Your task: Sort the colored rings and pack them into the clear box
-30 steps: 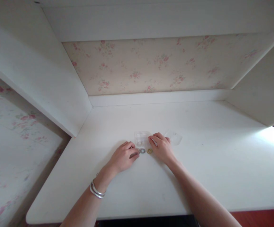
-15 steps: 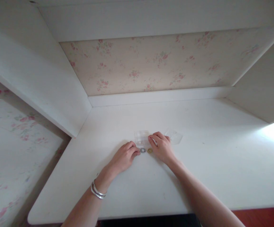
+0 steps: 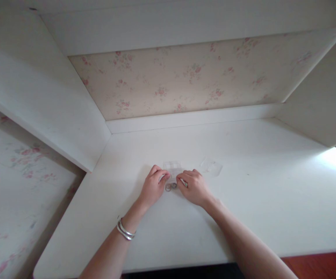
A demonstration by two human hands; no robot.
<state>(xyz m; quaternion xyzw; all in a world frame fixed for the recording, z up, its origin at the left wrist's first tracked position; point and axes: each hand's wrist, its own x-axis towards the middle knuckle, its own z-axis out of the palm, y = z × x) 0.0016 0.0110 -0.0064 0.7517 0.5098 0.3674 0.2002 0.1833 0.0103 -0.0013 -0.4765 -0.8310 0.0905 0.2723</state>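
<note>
A small clear plastic box (image 3: pixel 172 166) lies on the white desk between my hands. My left hand (image 3: pixel 153 185) is closed in a pinch, its fingertips at the box's near left side. My right hand (image 3: pixel 194 187) is pinched closed at the near right side. Whatever either pinch holds is hidden or too small to make out. Just in front of the box, a greyish ring (image 3: pixel 168 187) and a darker ring (image 3: pixel 174 186) lie side by side, close to my fingertips. The gold-coloured ring is not plainly visible.
A clear plastic piece (image 3: pixel 213 167), perhaps a lid or bag, lies beyond my right hand. The desk (image 3: pixel 258 201) has a side panel (image 3: pixel 78 124) on the left and a flowered back wall (image 3: pixel 185 81). Its front edge runs below my forearms.
My left hand has moved up from the rings to the box. My right hand has come down and left, near the rings. The gold-coloured ring no longer shows plainly.
</note>
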